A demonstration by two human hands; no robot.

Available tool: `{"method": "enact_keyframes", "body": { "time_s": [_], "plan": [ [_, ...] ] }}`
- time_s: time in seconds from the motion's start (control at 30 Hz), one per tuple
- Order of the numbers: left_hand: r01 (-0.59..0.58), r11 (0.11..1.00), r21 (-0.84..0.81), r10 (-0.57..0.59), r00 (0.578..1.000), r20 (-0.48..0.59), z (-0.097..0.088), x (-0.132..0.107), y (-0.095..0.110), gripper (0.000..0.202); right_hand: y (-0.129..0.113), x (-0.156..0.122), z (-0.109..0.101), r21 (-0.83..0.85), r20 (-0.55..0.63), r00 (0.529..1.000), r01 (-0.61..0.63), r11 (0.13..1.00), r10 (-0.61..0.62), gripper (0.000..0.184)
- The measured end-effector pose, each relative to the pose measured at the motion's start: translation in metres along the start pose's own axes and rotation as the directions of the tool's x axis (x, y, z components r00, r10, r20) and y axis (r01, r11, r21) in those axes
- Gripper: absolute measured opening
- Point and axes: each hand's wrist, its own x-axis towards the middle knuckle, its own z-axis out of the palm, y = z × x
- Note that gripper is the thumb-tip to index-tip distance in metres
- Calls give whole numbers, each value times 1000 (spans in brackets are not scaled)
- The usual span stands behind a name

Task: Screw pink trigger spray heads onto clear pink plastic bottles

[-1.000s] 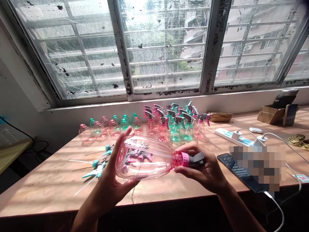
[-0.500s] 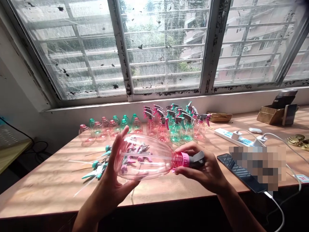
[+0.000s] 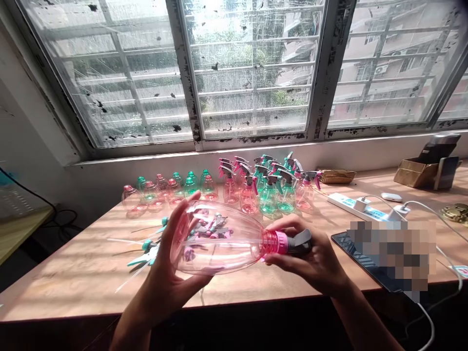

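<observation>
I hold a clear pink spray bottle (image 3: 223, 241) sideways above the wooden table (image 3: 73, 278). My left hand (image 3: 171, 273) cups its base, fingers wrapped round the bottom. My right hand (image 3: 314, 258) grips the pink collar and dark trigger head (image 3: 292, 242) at the neck. Loose trigger heads with dip tubes (image 3: 146, 248) lie on the table behind the bottle.
Capless pink and green bottles (image 3: 168, 187) stand at the back left; assembled spray bottles (image 3: 266, 187) stand beside them. A power strip (image 3: 360, 205), cables, a phone (image 3: 365, 258) and a cardboard box (image 3: 417, 170) are to the right. Windows run along the back.
The bottle has turned slightly in my hands and the view has shifted a little; both hands keep their hold.
</observation>
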Motion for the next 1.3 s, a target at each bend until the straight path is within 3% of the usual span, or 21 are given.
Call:
{"method": "enact_keyframes", "body": {
  "time_s": [0.07, 0.23, 0.57, 0.73, 1.07, 1.23, 1.3],
  "plan": [
    [-33, 999, 1, 33, 999, -24, 2, 0, -2, 93, 0, 0, 1, 22, 0, 1000, -18, 1000, 18, 36],
    [0, 1000, 5, 0, 1000, 12, 0, 1, 1, 113, -1, -1, 1, -62, -16, 1000, 24, 998, -26, 37],
    [-15, 994, 109, 5, 996, 92, -4, 2, 6, 104, -2, 4, -2, -178, 34, 999, -10, 984, 16, 30],
    [-11, 990, 138, -2, 996, 92, -3, 3, 5, 111, -1, 2, -1, -168, 11, 1000, -3, 986, 5, 35],
    [-2, 998, 70, -4, 997, 78, -3, -1, 1, 95, -2, 5, -3, -85, 29, 999, -14, 996, 16, 27],
    [11, 985, 172, -25, 996, 80, -3, 2, 4, 115, 1, 4, -4, -170, 21, 999, 45, 984, -42, 31],
    [8, 980, 199, -26, 996, 86, -3, 4, 5, 112, 2, 4, -5, -184, 13, 998, 60, 981, -58, 34]
  ]
}}
